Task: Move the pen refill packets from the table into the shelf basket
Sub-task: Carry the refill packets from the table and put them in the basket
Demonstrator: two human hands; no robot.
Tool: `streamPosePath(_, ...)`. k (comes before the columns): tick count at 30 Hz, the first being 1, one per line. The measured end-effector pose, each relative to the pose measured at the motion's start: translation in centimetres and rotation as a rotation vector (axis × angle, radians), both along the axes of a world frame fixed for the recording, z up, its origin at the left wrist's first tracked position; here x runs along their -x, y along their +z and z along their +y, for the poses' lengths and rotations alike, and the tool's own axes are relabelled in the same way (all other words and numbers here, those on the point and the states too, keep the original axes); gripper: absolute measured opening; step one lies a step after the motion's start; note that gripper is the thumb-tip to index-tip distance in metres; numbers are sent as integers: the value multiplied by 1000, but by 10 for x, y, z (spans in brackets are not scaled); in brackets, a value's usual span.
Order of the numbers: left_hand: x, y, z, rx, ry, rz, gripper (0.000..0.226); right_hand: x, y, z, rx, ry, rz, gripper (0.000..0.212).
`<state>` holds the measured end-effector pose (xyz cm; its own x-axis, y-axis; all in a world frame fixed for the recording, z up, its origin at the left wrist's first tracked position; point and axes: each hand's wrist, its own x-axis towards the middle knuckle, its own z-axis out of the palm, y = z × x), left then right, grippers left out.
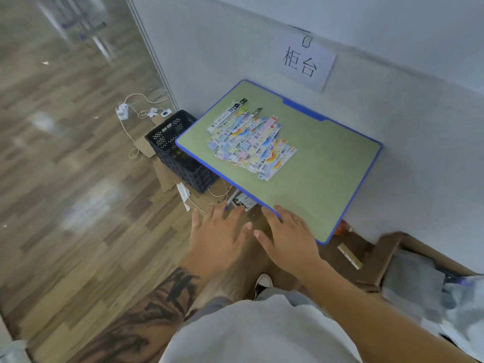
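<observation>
Head view: both bare hands, left hand (218, 238) and right hand (286, 235), reach with fingers spread and empty toward colourful pen refill packets (250, 141) heaped on the green blue-edged counter (327, 176).

packets (251, 141): glossy printed plastic | my table (327, 179): matt green top, smooth blue plastic rim | crate (178, 150): black plastic lattice | floor (65, 166): wood-look, slight sheen | wall sign (305, 61): matt white paper
</observation>
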<state>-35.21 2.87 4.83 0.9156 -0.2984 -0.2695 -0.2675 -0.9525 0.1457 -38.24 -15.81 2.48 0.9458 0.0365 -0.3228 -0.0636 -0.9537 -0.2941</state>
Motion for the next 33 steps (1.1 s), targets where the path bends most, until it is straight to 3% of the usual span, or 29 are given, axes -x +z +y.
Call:
streamPosePath(8,-89,-22,-14,6,-78,22,66,-71,-14,-15,-7,-116,44,66)
streamPosePath(11,-129,-30,-21,30,-143,55,57,-97,-19,-20,-3,-190,47,65)
streamPosePath(25,-294,-80,-34,32,-493,146,63,-223,-66,4,74,-676,215,45)
streamPosePath(33,-341,-101,-50,-4,-598,177,61,-283,-96,6,-51,-985,312,41)
